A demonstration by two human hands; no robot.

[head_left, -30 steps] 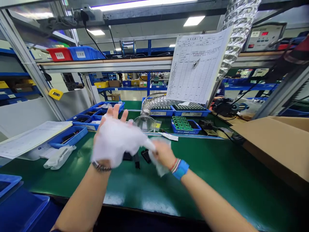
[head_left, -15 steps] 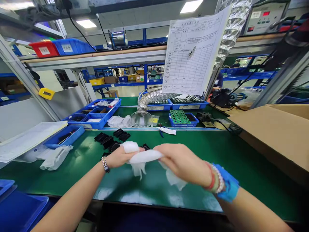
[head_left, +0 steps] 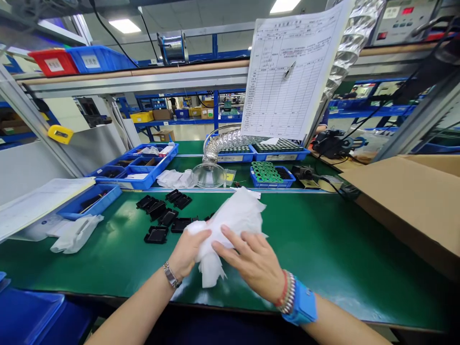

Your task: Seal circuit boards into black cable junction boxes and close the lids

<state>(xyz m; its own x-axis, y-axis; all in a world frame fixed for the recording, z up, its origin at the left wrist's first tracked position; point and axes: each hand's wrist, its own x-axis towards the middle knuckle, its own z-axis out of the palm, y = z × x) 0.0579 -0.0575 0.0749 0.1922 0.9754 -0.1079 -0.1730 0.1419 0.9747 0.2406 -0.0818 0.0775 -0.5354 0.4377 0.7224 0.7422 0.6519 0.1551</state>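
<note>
A bundle of thin white foam-like wrapping sheet point(head_left: 237, 215) is between my two hands above the green bench. My left hand point(head_left: 189, 251) grips its near left part, thumb on top, with a loose flap hanging below. My right hand point(head_left: 251, 263) lies over the sheet with its fingers spread, fingertips touching its surface. Whatever may lie inside the sheet is hidden. Left of the bundle, several black plastic housings point(head_left: 157, 235) rest on the bench, some partly behind my left hand and the sheet.
A divided blue tray point(head_left: 143, 182), a clear fume hood point(head_left: 209, 175) on a foil duct and a blue bin of green circuit boards point(head_left: 268, 173) stand at the back. White crumpled bags point(head_left: 77, 235) lie left. A cardboard box point(head_left: 406, 191) is right; a paper form point(head_left: 294, 76) hangs above.
My right hand has let go of the sheet's pulled end and now lies spread on top of it. The sheet, stretched sideways between the hands before, now fans out away from me.
</note>
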